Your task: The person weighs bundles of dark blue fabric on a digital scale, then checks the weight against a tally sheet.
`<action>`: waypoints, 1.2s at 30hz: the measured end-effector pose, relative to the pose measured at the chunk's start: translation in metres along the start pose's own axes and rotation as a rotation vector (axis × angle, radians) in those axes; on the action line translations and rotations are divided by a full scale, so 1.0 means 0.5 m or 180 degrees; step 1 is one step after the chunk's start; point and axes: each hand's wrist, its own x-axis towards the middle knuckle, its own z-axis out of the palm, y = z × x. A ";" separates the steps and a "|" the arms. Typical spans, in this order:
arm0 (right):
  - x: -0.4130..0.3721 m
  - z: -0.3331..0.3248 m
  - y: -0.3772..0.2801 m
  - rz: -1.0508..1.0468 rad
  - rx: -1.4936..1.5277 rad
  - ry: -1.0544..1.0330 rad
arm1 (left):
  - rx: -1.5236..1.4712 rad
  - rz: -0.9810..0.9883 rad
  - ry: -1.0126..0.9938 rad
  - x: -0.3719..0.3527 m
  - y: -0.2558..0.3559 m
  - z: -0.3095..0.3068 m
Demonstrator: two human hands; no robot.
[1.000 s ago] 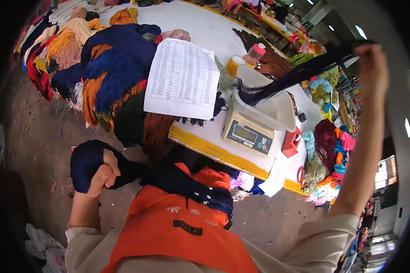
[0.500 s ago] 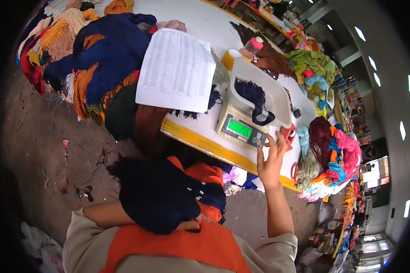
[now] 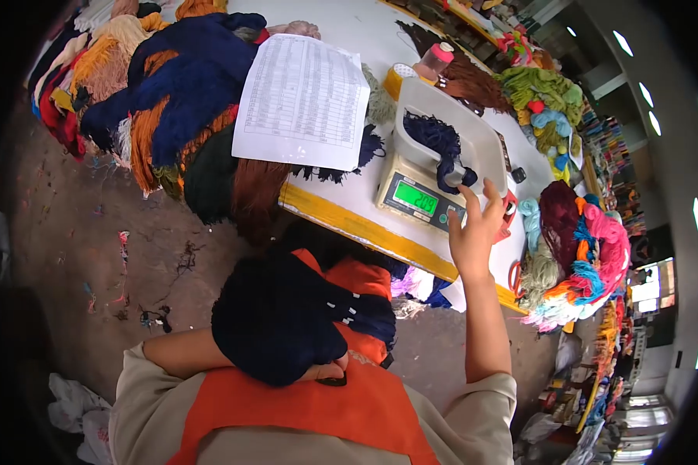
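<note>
A large bundle of dark navy yarn (image 3: 267,325) is tucked against my body, with my left hand (image 3: 327,373) closed on its lower edge. My right hand (image 3: 475,232) is raised beside the digital scale (image 3: 395,174), fingers spread, fingertips right at the near rim of its white plastic tray (image 3: 485,143). A loose navy yarn heap (image 3: 433,138) lies in that tray, one strand end hanging to the rim by my fingers. The scale's green display (image 3: 415,198) is lit, with digits that look like 209.
A printed sheet (image 3: 301,101) lies on navy and brown yarn at the table's yellow edge (image 3: 364,232). Skeins in many colours (image 3: 585,248) sit right of the scale. A pink-capped bottle (image 3: 436,58) and a tape roll (image 3: 395,80) stand behind it. Red scissors handles (image 3: 515,275) lie near the edge.
My right hand has moved up from the scale's front corner to the tray's rim, fingers spreading wider. The display reading has changed. My left hand still holds the navy bundle.
</note>
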 end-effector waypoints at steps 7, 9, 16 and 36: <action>0.028 0.029 -0.020 -0.0201 -0.0758 -0.0153 | 0.0149 -0.0515 0.0079 -0.021 -0.010 0.021; 0.022 -0.002 -0.085 -0.0258 -0.0039 0.0130 | -0.0399 -0.1060 0.0438 -0.031 -0.032 0.029; -0.073 -0.054 -0.321 0.1822 0.5241 -0.1433 | -0.3635 -0.0915 0.1185 0.009 -0.107 0.074; -0.091 -0.018 -0.325 0.1414 0.4665 -0.1142 | -0.3468 -0.1073 0.1125 0.019 -0.127 0.094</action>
